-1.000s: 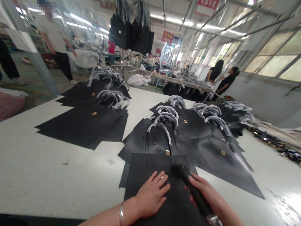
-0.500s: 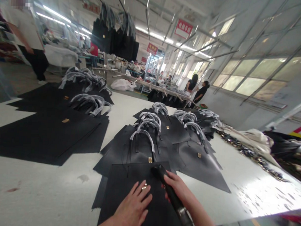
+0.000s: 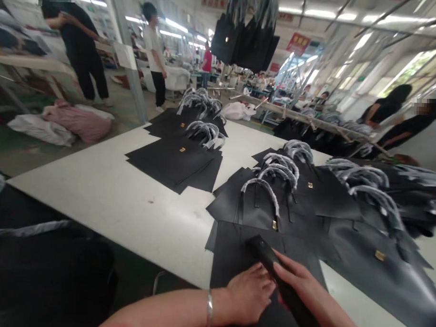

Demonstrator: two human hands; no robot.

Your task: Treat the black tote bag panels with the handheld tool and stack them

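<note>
Holding one black tool (image 3: 281, 280) over one leather tote (image 3: 232, 250)

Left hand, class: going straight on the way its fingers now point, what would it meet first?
The black handheld tool held by the right hand, just past the fingertips of the left hand; depth is unclear.

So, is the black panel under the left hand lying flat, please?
Yes: the panel lies spread on the table under the left hand.

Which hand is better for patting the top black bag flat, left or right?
Left, probably: the left hand lies open on the black bag, while the right hand is wrapped around a black handheld tool.
</note>
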